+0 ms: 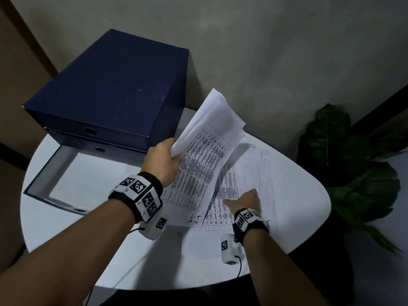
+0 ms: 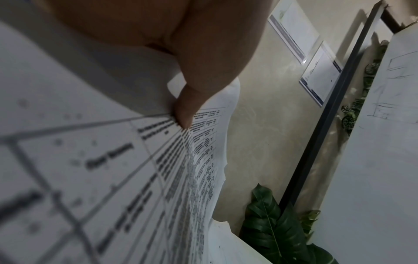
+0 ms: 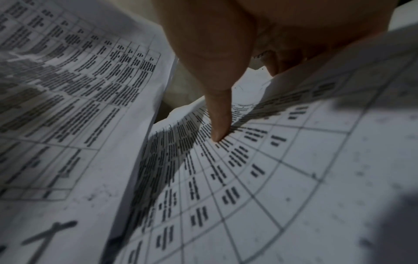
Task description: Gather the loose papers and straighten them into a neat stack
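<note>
White round bench point(image 1: 123, 257), near edge bare. Right hand point(image 1: 244, 200) on printed table sheet point(image 1: 223, 202) lying flat toward right edge, thumb down, sheet edge bent up over other fingers. Left hand point(image 1: 162, 163) pinches lifted sheaf of papers point(image 1: 205, 151) mid-bench. Navy file box point(image 1: 110, 93) at far left edge.

You see white papers point(image 1: 199, 160) gridded with black text, a navy box point(image 1: 114, 89), a white table point(image 1: 293, 202) and dark green leaves point(image 1: 344, 155).
</note>
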The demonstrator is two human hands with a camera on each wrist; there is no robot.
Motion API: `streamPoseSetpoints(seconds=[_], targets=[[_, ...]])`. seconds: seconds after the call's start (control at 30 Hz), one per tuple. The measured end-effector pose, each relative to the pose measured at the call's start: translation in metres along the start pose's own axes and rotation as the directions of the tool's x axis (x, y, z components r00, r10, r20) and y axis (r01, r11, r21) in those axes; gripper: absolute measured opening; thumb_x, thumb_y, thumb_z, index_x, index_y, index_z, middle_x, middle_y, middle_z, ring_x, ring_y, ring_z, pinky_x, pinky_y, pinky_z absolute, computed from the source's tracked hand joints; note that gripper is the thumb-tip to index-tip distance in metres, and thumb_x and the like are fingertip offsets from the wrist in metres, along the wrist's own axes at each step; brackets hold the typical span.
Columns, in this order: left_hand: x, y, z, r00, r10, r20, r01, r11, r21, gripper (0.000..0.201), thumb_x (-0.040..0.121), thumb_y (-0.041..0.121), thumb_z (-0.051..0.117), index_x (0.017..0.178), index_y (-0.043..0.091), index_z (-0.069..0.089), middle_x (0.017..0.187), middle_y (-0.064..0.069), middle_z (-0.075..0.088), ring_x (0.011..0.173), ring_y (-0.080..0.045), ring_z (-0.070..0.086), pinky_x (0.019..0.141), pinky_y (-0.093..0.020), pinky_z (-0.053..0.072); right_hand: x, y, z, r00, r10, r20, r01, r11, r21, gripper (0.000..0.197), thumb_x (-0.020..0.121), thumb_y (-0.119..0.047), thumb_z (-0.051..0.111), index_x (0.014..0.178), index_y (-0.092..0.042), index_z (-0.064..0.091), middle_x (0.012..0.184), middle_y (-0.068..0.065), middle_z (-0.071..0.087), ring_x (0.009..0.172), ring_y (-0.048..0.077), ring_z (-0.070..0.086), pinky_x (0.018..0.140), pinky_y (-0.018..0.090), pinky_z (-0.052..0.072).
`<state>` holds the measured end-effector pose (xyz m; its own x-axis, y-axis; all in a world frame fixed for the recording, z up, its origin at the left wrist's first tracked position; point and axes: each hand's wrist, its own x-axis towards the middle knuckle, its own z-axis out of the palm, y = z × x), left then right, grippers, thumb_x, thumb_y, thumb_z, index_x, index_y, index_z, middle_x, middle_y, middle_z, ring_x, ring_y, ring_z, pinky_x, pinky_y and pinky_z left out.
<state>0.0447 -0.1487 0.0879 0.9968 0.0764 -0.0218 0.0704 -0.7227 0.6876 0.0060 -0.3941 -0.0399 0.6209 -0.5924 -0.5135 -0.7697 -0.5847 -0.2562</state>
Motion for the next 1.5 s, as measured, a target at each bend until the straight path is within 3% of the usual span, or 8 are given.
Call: streamPoseSetpoints(seconds=[0.27,0.4,0.6,0.77,1.07,1.3,1.4,1.5], targets=[[-0.005,-0.003,0.004,0.998,-0.055,0.015,0.055,0.998,-0.042,0.019,0.089,0.021,0.071,0.106,0.014,0.065,0.083,-0.003,0.067,0.073,-0.025,0.065,0.064,-0.029,0.05,-0.009,0.0,0.0,0.995,0.076,0.06,-0.078,0.996,0.036,0.061,0.076,-0.031,0.075,0.123,0.001,0.055,0.124,0.018,0.061,0.108,0.036,0.062,0.093,0.037,0.051],[-0.011,-0.005,0.009,0.996,-0.081,0.028,0.083,0.996,-0.042,0.021,0.09,0.019,0.07,0.11,0.014,0.065,0.087,-0.001,0.067,0.078,-0.023,0.064,0.067,-0.026,0.045,-0.028,-0.012,0.007,0.983,0.181,0.018,-0.178,0.98,-0.085,0.109,0.063,-0.054,0.078,0.144,-0.001,0.029,0.145,0.023,0.035,0.132,0.041,0.038,0.108,0.054,0.037],[-0.009,-0.002,0.004,0.999,-0.051,0.016,0.051,0.999,-0.018,0.019,0.09,0.021,0.069,0.108,0.017,0.065,0.089,-0.004,0.07,0.08,-0.026,0.066,0.069,-0.03,0.051,-0.029,-0.015,0.019,0.995,0.04,0.091,-0.054,0.985,0.162,0.059,0.091,-0.012,0.063,0.139,0.009,0.035,0.138,0.029,0.043,0.124,0.044,0.047,0.1,0.043,0.042],[-0.009,-0.008,0.002,0.996,-0.082,0.03,0.083,0.996,-0.017,0.018,0.09,0.019,0.069,0.107,0.015,0.064,0.089,-0.002,0.068,0.078,-0.024,0.063,0.066,-0.027,0.046,-0.036,-0.007,-0.017,0.991,0.04,0.13,-0.084,0.93,0.358,0.073,0.077,-0.023,0.079,0.139,-0.001,0.046,0.132,0.015,0.059,0.114,0.033,0.061,0.089,0.034,0.049],[-0.033,-0.029,0.056,0.912,-0.323,0.252,0.328,0.944,0.021,0.033,0.097,0.012,0.056,0.13,0.008,0.055,0.116,-0.016,0.066,0.106,-0.035,0.063,0.08,-0.027,0.045,-0.056,-0.018,-0.151,0.876,-0.205,-0.438,0.405,0.806,0.433,0.024,0.081,-0.019,0.076,0.101,-0.007,0.07,0.096,0.005,0.072,0.086,0.023,0.068,0.082,0.034,0.056],[-0.032,-0.034,0.068,0.835,-0.395,0.383,0.428,0.904,-0.003,0.017,0.093,0.01,0.061,0.106,0.001,0.068,0.094,-0.013,0.068,0.076,-0.025,0.061,0.059,-0.017,0.042,-0.057,-0.017,-0.203,0.839,-0.325,-0.435,0.543,0.507,0.669,0.025,0.076,-0.017,0.083,0.099,-0.019,0.071,0.102,-0.004,0.074,0.094,0.016,0.071,0.087,0.032,0.053],[-0.034,-0.031,0.064,0.828,-0.387,0.406,0.453,0.889,-0.075,0.011,0.1,0.013,0.053,0.108,0.013,0.061,0.095,-0.01,0.061,0.079,-0.023,0.057,0.063,-0.019,0.04,-0.023,-0.008,-0.162,0.922,-0.278,-0.269,0.386,0.641,0.663,0.036,0.075,-0.018,0.084,0.107,-0.009,0.07,0.105,0.006,0.073,0.097,0.025,0.07,0.092,0.044,0.055],[-0.028,-0.032,0.067,0.788,-0.451,0.419,0.56,0.808,-0.184,0.055,0.106,0.043,0.035,0.126,0.0,0.062,0.124,-0.02,0.064,0.113,-0.032,0.059,0.092,-0.029,0.043,-0.003,-0.002,-0.102,0.96,-0.265,-0.087,0.275,0.844,0.46,0.055,0.084,-0.023,0.077,0.13,-0.002,0.057,0.131,0.014,0.062,0.119,0.03,0.06,0.104,0.043,0.046]])
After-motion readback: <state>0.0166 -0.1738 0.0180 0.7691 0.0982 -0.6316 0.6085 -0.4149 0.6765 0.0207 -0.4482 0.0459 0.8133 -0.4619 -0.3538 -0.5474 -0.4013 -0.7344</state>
